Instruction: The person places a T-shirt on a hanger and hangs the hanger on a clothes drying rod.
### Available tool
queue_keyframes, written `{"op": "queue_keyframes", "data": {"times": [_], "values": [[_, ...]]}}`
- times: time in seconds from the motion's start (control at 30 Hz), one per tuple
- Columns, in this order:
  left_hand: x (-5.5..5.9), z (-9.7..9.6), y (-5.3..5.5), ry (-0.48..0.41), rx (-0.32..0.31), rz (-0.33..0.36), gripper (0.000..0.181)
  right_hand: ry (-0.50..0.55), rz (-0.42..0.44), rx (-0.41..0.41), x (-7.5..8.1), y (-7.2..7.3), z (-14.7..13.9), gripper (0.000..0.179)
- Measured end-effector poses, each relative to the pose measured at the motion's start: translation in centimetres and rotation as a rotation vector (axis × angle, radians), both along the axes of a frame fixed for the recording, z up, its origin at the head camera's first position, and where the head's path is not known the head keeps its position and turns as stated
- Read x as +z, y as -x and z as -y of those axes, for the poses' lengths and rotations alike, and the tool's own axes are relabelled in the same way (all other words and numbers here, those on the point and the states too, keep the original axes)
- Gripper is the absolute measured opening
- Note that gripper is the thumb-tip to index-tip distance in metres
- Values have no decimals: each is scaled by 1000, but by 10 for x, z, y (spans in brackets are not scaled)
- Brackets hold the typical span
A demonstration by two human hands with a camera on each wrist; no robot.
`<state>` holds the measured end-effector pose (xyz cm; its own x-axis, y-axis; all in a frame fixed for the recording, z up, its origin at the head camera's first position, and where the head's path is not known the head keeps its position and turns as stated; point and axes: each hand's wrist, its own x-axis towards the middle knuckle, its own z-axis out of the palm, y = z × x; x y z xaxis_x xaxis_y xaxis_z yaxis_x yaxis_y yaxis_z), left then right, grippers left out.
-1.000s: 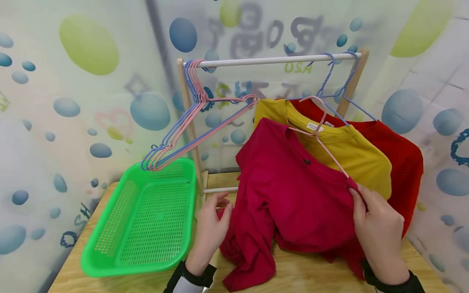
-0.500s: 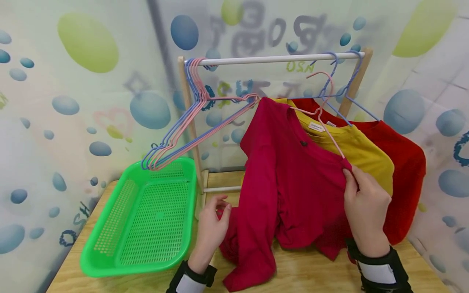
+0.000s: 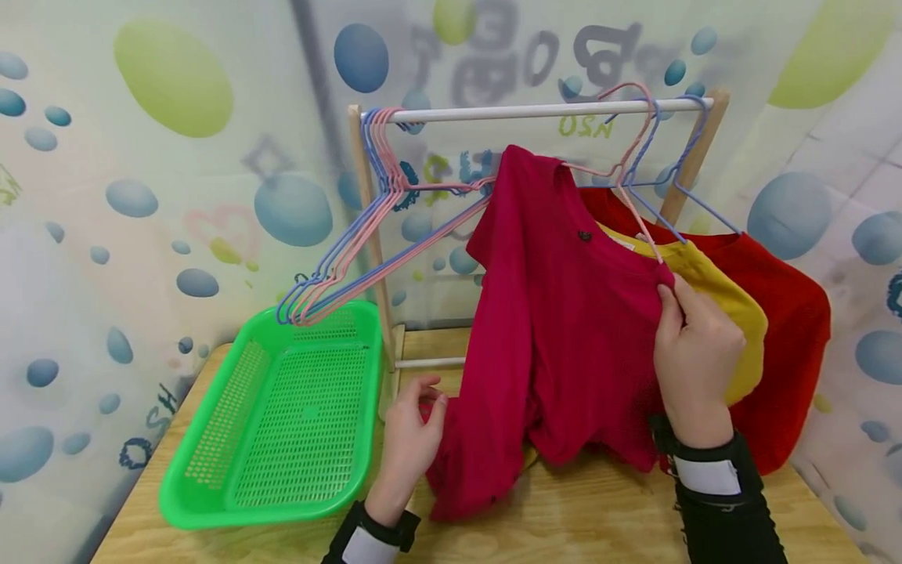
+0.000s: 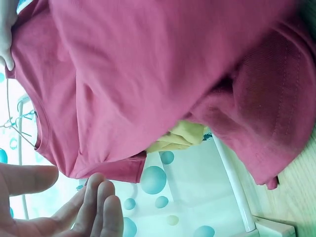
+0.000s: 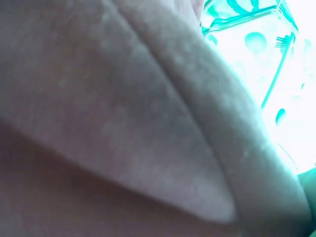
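Note:
A dark pink long-sleeved shirt (image 3: pixel 571 313) hangs on a pink hanger (image 3: pixel 640 223), raised in front of the rack. My right hand (image 3: pixel 698 352) pinches the shirt's shoulder at the hanger's end. The hanger's hook stands at the height of the white rail (image 3: pixel 521 113); whether it rests on the rail, I cannot tell. My left hand (image 3: pixel 410 439) holds nothing, fingers loosely bent, beside the shirt's lower sleeve. In the left wrist view, the left fingers (image 4: pixel 91 202) are apart from the shirt (image 4: pixel 128 79). Blurred fabric fills most of the right wrist view.
Behind the pink shirt hang a yellow shirt (image 3: pixel 740 313) and a red one (image 3: pixel 789 337) on blue hangers. Several blue and pink hangers (image 3: pixel 384 188) bunch at the rail's left end. A green basket (image 3: pixel 271 517) stands left on the wooden table (image 3: pixel 585 525).
My right hand has moved up and slightly left, lifting the shirt and hanger; the hook has risen from below the rail to its height. My left hand has stayed nearly still.

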<state>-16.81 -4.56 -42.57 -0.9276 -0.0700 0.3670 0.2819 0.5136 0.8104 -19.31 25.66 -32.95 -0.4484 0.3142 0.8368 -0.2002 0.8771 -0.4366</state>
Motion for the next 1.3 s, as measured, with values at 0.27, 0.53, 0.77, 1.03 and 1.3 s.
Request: {"op": "queue_keyframes", "data": {"times": [0.27, 0.53, 0.77, 1.03, 1.3], "values": [[0, 0, 1, -9, 3, 13, 20, 32, 18, -25, 16, 12, 1, 38], [0, 0, 2, -14, 11, 17, 20, 21, 56, -31, 25, 24, -2, 41], [-1, -1, 1, -33, 1, 29, 21, -31, 52, -40, 26, 28, -4, 39], [2, 0, 1, -25, 6, -2, 21, -54, 134, -39, 29, 24, -1, 40], [4, 0, 0, -21, 10, 3, 21, -76, 207, -26, 35, 18, 3, 39]]}}
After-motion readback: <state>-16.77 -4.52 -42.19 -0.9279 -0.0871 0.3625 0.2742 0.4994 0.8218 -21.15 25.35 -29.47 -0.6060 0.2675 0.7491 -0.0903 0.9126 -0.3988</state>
